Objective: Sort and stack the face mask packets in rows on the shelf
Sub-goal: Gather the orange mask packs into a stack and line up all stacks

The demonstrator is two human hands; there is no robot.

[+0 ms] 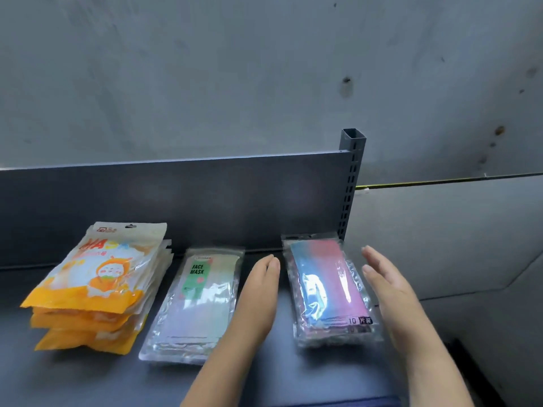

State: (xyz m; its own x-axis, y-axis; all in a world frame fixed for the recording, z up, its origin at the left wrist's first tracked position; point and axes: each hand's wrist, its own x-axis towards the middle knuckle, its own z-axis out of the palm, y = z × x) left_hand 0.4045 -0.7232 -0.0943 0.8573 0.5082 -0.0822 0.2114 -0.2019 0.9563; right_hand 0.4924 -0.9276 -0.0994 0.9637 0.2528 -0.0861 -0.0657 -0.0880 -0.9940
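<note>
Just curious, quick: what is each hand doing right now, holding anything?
Left hand: open, flat, holding nothing, left of the pink-blue packets.
Right hand: open, holding nothing, on their right.

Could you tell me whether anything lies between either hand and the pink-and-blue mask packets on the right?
Nothing visible does. The left hand and right hand flank the pink-and-blue packets, open, with only bare shelf between. The green-label packets lie outside the left hand.

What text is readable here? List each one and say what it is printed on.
"FACE MASK": green label on the middle pastel packet.
"10", followed by characters I can't make out: lower corner of the pink-blue packet.
"MA…": large letters on the top orange packet, partly washed out; its smaller print is blurred.
</note>
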